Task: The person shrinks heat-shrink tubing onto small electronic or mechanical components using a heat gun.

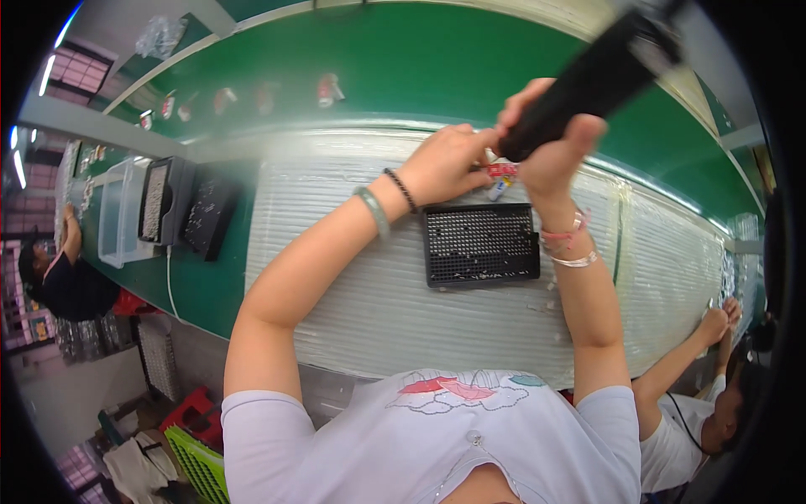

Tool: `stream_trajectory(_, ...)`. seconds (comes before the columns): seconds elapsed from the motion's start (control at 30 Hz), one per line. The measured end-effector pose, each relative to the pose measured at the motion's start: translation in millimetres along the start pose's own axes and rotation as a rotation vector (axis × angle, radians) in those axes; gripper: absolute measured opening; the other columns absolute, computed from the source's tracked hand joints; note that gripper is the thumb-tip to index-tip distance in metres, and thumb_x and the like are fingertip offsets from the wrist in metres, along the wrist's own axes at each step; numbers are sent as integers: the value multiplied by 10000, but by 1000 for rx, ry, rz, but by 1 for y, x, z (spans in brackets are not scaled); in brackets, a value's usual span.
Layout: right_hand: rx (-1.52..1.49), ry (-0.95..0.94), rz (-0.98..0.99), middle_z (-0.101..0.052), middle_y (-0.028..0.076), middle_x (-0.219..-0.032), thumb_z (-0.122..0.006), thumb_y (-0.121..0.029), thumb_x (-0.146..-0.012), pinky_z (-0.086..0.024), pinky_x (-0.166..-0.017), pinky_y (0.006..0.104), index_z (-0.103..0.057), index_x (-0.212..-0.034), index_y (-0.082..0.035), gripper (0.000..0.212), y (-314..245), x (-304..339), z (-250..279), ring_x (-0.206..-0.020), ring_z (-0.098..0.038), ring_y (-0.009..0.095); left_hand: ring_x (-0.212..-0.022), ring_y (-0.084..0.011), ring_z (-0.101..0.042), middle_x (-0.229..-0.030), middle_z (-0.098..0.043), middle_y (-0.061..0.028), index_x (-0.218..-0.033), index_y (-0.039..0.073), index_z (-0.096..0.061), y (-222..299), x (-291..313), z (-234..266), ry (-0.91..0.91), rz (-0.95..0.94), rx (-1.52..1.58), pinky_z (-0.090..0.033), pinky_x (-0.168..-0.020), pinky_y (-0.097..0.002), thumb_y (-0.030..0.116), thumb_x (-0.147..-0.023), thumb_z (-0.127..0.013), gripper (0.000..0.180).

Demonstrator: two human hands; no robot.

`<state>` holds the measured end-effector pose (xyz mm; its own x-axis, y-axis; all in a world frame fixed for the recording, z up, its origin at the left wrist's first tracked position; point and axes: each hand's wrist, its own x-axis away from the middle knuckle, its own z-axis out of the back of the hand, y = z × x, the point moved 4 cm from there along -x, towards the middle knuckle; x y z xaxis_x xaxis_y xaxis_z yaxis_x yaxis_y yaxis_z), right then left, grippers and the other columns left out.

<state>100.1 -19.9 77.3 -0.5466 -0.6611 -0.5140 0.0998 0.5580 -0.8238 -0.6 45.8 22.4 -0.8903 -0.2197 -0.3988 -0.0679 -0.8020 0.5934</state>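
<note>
My right hand point(550, 155) is wrapped round a thick black electric screwdriver point(588, 80), which slants up to the right toward the top edge. Its tip is hidden behind my fingers. Close against its lower end, my left hand point(453, 164) is closed in a pinch on a small red-and-white part point(502, 170), partly covered by the fingers. A small blue, white and yellow piece point(500, 188) shows just below that part. Nearer to me lies a black tray point(430, 273) with a grid of holes and tiny pale pieces in it.
A ribbed whitish mat point(353, 294) covers the bench. Several red-and-white parts point(329, 90) lie on the green surface point(403, 59) beyond. To the left stand a clear bin point(120, 214), a grey box point(174, 202) and a dark tray point(210, 214). People work at left and right point(688, 420).
</note>
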Motion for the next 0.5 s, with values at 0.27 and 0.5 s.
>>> stream_trajectory(0.27,-291,4,185,-545,139,-626,-204,-972,-532,-460,-526,344,-543,-824,-7,1063,-82,-26,42,-549,-536,231,-885,-277,-590,-875,-655,-101,-877,96,-672,9,-34,10,131,-97,-67,-464,-812,-383,181,-761,-661,144)
stream_trajectory(0.5,-312,-8,200,-546,141,-602,-181,-958,-559,-464,-488,325,-541,-815,-9,1047,-80,-27,33,-514,-538,226,-808,-285,-604,-862,-633,-120,-952,69,-575,-104,64,121,462,513,-718,-481,-678,-386,117,-732,-648,237)
